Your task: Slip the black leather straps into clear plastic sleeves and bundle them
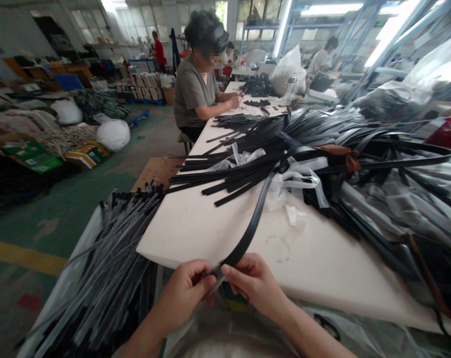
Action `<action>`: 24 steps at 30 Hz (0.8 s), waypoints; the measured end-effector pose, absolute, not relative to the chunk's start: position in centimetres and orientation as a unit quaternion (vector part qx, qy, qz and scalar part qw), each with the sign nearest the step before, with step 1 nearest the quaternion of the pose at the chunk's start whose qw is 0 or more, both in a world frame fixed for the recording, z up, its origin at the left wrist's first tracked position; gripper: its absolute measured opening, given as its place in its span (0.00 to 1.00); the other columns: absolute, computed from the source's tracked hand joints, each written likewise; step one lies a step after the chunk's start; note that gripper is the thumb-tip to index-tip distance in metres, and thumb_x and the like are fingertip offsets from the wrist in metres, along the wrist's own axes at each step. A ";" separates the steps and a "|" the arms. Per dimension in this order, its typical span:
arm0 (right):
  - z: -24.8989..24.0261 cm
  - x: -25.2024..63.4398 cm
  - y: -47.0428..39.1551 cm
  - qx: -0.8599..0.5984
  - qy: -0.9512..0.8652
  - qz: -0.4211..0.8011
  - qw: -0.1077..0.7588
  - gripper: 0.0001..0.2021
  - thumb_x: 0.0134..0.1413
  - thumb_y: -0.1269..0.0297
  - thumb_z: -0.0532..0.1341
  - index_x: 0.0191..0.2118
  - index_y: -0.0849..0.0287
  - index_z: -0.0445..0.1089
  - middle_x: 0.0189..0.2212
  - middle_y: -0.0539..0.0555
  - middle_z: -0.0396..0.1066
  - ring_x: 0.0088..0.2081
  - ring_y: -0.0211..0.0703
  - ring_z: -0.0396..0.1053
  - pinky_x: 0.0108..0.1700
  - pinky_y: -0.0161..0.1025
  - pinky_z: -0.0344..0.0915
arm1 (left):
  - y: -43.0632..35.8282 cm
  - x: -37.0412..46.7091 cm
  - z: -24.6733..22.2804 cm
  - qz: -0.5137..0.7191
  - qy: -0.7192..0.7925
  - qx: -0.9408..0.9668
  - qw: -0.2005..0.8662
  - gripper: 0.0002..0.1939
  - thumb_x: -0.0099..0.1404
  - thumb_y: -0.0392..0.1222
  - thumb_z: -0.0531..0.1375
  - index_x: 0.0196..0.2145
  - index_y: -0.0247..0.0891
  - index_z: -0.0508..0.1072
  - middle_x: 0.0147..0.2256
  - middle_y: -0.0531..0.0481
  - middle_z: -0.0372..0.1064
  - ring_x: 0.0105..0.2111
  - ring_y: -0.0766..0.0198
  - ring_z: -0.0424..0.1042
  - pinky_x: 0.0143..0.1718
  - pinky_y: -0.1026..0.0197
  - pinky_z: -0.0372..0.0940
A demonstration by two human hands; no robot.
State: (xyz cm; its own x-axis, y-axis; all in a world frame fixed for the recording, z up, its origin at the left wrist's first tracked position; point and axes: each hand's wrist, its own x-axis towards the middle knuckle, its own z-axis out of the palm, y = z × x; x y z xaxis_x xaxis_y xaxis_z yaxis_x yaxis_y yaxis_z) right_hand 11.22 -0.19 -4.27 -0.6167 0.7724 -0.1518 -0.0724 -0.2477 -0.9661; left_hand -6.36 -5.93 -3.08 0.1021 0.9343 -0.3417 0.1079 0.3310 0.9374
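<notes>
A long black strap [252,224] curves from the pile on the table down to the near edge, where both my hands meet at its end. My right hand [250,281] pinches the strap close to its tip, thumb on top. Just beside it, my left hand [190,286] is closed with thumb and fingertips on a blurred, pale, translucent bit at the strap's end. Whether that bit is a sleeve or part of the strap I cannot tell. Many more black straps [244,174] lie bunched on the table beyond my hands.
The white table [195,223] stretches away from me. Strips of white plastic wrap [303,179] lie among the straps. At lower left stands a heap of grey-wrapped straps [113,268]. A co-worker [195,89] sits at the table's far left side. Cardboard [154,171] lies on the floor.
</notes>
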 end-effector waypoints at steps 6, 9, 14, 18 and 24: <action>-4.5 10.6 1.5 -0.353 -0.387 0.771 0.363 0.20 0.51 0.48 0.65 0.32 0.64 0.73 0.12 0.40 0.51 0.15 0.27 0.42 0.17 0.30 0.37 | -6.8 -7.6 -2.2 0.274 0.584 0.484 0.591 0.14 0.62 0.48 0.59 0.28 0.34 0.73 0.25 0.48 0.70 0.26 0.60 0.70 0.29 0.62 0.63; -4.7 9.8 1.5 -0.380 -0.406 0.740 0.378 0.19 0.51 0.49 0.66 0.29 0.64 0.74 0.11 0.41 0.51 0.15 0.26 0.42 0.17 0.31 0.38 | -7.0 -8.1 -2.0 0.265 0.609 0.485 0.568 0.13 0.62 0.47 0.59 0.28 0.34 0.74 0.26 0.46 0.72 0.28 0.59 0.71 0.31 0.61 0.63; -5.2 8.8 0.1 -0.304 -0.534 0.739 0.277 0.19 0.52 0.50 0.65 0.30 0.66 0.77 0.13 0.45 0.57 0.16 0.28 0.50 0.19 0.31 0.43 | -7.4 -8.1 -2.4 0.314 0.625 0.469 0.539 0.14 0.62 0.48 0.59 0.27 0.34 0.75 0.23 0.48 0.70 0.25 0.61 0.68 0.28 0.63 0.61; -4.8 8.8 1.6 -0.349 -0.397 0.776 0.344 0.22 0.50 0.48 0.66 0.38 0.66 0.76 0.11 0.40 0.51 0.14 0.27 0.45 0.17 0.30 0.38 | -8.5 -9.1 -2.7 0.273 0.620 0.441 0.589 0.20 0.63 0.54 0.58 0.26 0.33 0.75 0.23 0.46 0.73 0.23 0.60 0.70 0.27 0.62 0.62; -4.6 8.0 0.6 -0.345 -0.547 0.697 0.308 0.20 0.57 0.49 0.61 0.36 0.65 0.77 0.14 0.46 0.61 0.15 0.29 0.52 0.17 0.30 0.45 | -8.6 -9.9 -3.0 0.258 0.661 0.461 0.533 0.25 0.65 0.57 0.55 0.28 0.32 0.80 0.28 0.42 0.77 0.31 0.54 0.74 0.34 0.60 0.62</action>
State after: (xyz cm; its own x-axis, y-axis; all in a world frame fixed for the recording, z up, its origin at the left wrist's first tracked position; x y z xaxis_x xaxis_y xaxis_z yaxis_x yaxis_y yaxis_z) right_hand 8.05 0.65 -4.61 -0.5719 0.8077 -0.1436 -0.0527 -0.2109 -0.9761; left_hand -9.86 -8.62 -2.99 -0.0080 0.8842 -0.4671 0.3349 0.4425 0.8319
